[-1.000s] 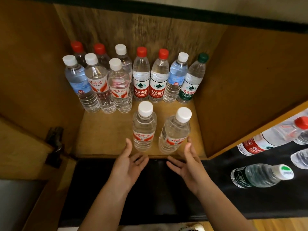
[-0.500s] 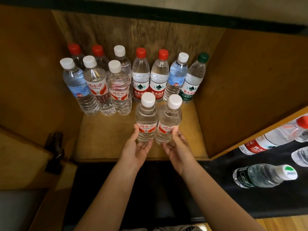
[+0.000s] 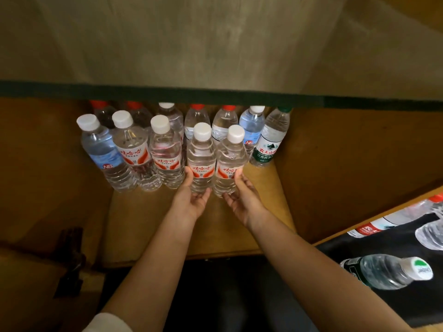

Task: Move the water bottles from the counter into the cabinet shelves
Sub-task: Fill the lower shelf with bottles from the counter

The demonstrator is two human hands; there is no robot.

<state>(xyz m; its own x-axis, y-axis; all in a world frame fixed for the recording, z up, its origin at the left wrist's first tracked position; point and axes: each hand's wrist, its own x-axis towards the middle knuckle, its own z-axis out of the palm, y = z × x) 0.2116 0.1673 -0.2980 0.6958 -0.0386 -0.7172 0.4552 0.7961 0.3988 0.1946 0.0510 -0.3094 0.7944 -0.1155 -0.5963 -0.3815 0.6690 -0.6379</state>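
Bottles (white-capped) stand upright on the shelf [image 3: 148,219]: left hand [image 3: 191,197] grips one [image 3: 201,159], right hand [image 3: 242,200] the other [image 3: 230,164].

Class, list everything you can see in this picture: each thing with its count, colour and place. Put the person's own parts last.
Held bottles: two, clear, white caps, red labels, upright on the shelf, one at each hand.
Other shelf bottles: ten, clear; three white-capped in front at left, seven behind with red, white and green caps.
Shelf: one, tan wood, inside the cabinet.
Counter: one, black, lower right.
Counter bottles: at least three lying down, one with a green-and-white cap, one with a red label; the rest cut off.
Hinge: one, dark, lower left.
Left hand: one, on the left held bottle.
Right hand: one, on the right held bottle.
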